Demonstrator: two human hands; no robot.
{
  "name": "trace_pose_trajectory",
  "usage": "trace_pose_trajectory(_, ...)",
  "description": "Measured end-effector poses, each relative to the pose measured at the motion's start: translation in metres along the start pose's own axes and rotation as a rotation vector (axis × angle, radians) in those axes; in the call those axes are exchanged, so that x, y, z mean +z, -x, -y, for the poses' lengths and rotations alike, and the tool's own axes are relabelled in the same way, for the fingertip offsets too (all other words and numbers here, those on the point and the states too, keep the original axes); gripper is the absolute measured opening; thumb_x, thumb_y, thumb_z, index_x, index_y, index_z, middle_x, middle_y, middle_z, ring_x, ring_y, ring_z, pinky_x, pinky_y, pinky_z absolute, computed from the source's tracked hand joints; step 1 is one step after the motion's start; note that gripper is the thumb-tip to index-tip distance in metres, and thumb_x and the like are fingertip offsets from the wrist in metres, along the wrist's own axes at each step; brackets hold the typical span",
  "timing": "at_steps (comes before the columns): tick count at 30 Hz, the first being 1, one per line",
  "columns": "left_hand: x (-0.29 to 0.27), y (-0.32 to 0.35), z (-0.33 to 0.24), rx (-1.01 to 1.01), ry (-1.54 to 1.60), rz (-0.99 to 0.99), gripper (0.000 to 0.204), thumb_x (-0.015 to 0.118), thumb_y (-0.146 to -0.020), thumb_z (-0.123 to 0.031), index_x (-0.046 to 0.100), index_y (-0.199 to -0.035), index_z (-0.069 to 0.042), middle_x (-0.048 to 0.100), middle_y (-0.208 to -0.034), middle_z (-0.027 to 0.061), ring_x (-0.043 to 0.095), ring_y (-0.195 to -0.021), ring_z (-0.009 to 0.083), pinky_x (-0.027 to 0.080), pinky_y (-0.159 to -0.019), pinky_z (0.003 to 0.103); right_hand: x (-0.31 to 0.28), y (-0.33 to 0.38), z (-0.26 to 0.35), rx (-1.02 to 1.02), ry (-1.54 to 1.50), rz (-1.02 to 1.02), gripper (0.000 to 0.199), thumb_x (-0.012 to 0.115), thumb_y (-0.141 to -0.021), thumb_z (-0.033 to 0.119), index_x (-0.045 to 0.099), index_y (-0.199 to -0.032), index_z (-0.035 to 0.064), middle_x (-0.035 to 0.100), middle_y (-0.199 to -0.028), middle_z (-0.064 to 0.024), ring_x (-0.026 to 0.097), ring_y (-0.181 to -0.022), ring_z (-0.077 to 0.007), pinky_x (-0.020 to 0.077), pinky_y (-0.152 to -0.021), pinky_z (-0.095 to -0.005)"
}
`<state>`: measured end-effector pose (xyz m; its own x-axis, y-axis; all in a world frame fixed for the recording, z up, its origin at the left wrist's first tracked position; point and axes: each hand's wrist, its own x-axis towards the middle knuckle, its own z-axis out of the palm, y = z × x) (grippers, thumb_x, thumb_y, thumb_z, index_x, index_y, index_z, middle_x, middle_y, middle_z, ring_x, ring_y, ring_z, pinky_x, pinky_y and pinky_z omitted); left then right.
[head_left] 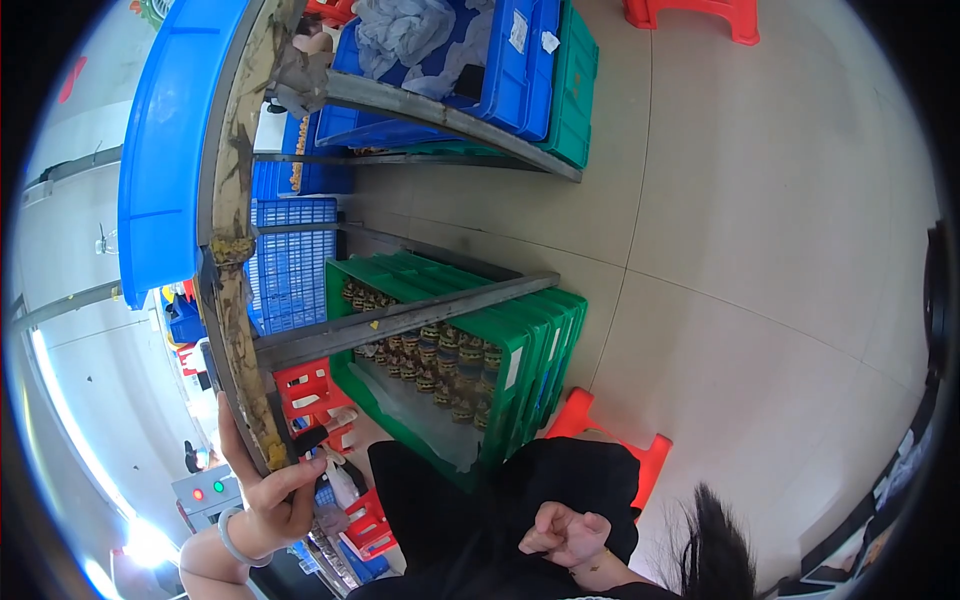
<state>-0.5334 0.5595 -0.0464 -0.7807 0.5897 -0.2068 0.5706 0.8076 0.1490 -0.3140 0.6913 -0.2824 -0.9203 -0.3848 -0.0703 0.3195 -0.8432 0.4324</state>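
Left fingers (288, 482) clasp the worktop (240, 340) edge between them, seemingly bracing; moving calls for release. Half-curled right fingers (546, 520) look empty.

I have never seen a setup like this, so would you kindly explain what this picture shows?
There is no machine here: a person is using two bare hands. The single picture comes from a wide fisheye camera on their head, looking down, so straight edges bend toward the rim. The left hand is at the worn edge of a bench; whether it grips is unclear. The right hand, loosely curled, appears to hold nothing. A blue tray seems to lie on the bench. Lower down, a green crate holds rows of small items.
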Motion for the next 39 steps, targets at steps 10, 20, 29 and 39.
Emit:
trace_pose_trajectory(10,-0.007,0.002,0.001,0.067,0.002,-0.032,0.037,0.055,-0.07,0.012,0.059,-0.092,-0.018,0.004,-0.137,0.0255,0.018,-0.125,0.0453,0.032,-0.095,0.039,0.001,-0.002,-0.008,-0.002,0.018,0.035,0.059,0.042,-0.072,0.058,0.051,-0.098,0.0062,0.023,-0.05,0.0025,0.019,-0.043,-0.012,0.0191,-0.051,-0.0281)
trace_pose_trajectory(20,-0.027,0.004,-0.029,0.04,-0.014,0.001,0.04,0.054,-0.068,0.015,0.061,-0.091,-0.016,0.001,-0.137,0.0272,0.021,-0.124,0.046,0.033,-0.094,0.037,0.019,0.018,-0.012,-0.013,-0.076,0.062,0.062,0.047,-0.07,0.054,0.048,-0.103,0.0008,0.024,-0.055,0.0048,0.021,-0.049,-0.0101,0.0191,-0.054,-0.0261)
trace_pose_trajectory(29,-0.033,0.007,-0.033,-0.008,-0.061,0.051,0.036,0.056,-0.065,0.01,0.063,-0.089,-0.017,0.003,-0.137,0.0298,0.012,-0.126,0.0484,0.026,-0.097,0.041,0.025,0.026,-0.009,-0.03,0.025,-0.059,0.059,0.041,-0.072,0.057,0.051,-0.098,0.0051,0.021,-0.053,0.0035,0.019,-0.047,-0.0122,0.0194,-0.054,-0.0286)
trace_pose_trajectory(39,-0.059,0.026,-0.045,0.03,-0.101,0.01,0.037,0.056,-0.062,0.01,0.063,-0.087,-0.016,0.006,-0.138,0.0277,0.015,-0.126,0.0462,0.025,-0.099,0.04,0.044,0.019,-0.036,0.028,-0.092,0.068,0.057,0.043,-0.075,0.05,0.048,-0.104,0.0017,0.025,-0.055,0.0032,0.023,-0.051,-0.0115,0.0213,-0.055,-0.0265)
